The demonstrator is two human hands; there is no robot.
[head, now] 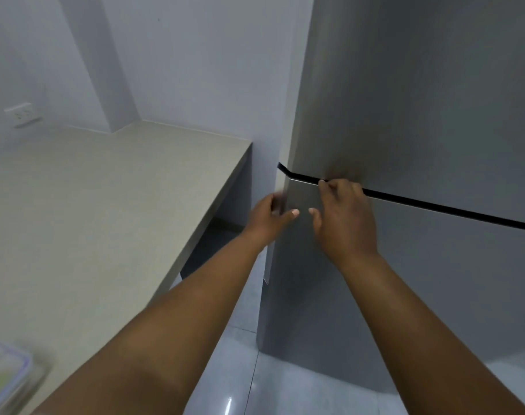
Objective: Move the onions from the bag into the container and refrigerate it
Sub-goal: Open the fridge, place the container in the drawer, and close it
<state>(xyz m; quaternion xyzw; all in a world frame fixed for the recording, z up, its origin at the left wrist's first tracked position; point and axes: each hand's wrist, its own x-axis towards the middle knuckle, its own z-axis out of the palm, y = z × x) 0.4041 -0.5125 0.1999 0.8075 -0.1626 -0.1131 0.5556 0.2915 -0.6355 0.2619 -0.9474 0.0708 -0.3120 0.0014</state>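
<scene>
A tall grey refrigerator [420, 121] fills the right side, with a dark gap between its upper and lower doors. My left hand [268, 218] wraps its fingers around the left edge of the lower door [411, 280], thumb on the front face. My right hand [343, 215] hooks its fingertips into the gap at the top of that door, near its left corner. The door looks closed. A clear lidded container [6, 375] with something pale green inside sits blurred on the counter at the bottom left. No bag or onions are in view.
A beige counter [105, 211] runs along the left, ending just short of the refrigerator. A white wall socket [23, 115] is on the wall behind it. Pale glossy floor tiles [285, 384] lie below, between counter and refrigerator.
</scene>
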